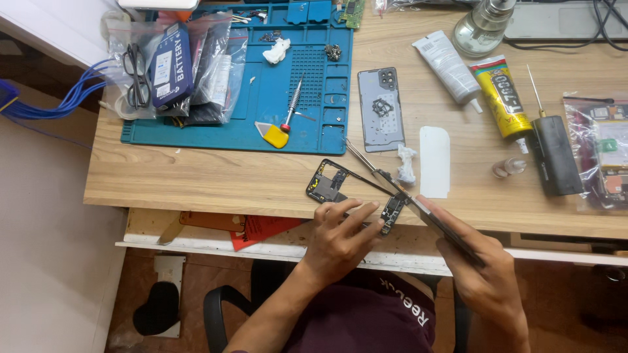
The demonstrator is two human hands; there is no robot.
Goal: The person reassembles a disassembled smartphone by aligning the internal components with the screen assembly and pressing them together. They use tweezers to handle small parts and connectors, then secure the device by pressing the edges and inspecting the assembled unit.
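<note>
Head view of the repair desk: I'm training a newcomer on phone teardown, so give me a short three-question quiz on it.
1. True or false: the red-handled screwdriver lies on the blue work mat.
2. Multiple choice: what does the right hand hold? A) the yellow glue tube B) a dark flat phone body C) the glass bottle
3. Which hand rests its fingers on the opened black phone frame at the desk edge?

Key:
1. True.
2. B: the phone body is held tilted on edge; the yellow glue tube and glass bottle lie untouched farther back.
3. The left hand.
</note>
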